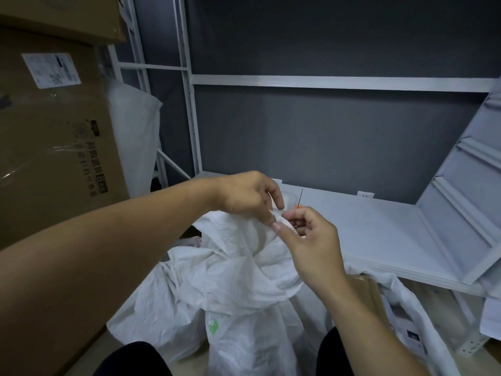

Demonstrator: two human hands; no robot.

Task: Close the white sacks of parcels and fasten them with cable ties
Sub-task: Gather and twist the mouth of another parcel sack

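Observation:
A white woven sack (238,289) stands in front of me on the floor, its mouth gathered up into a bunch. My left hand (246,195) pinches the top of the gathered fabric from above. My right hand (311,240) holds the same bunch from the right, thumb pressed against the fabric. A thin cable tie (300,200) with an orange part sticks up just behind my right fingers; how it is held is hidden. A second white sack (406,299) with a brown parcel inside lies open at the right.
A white metal shelf (379,234) runs behind the sacks, its frame rising at left and right. Large cardboard boxes (51,147) are stacked at the left, with a white bag (135,137) beside them. My dark-clothed knees are at the bottom edge.

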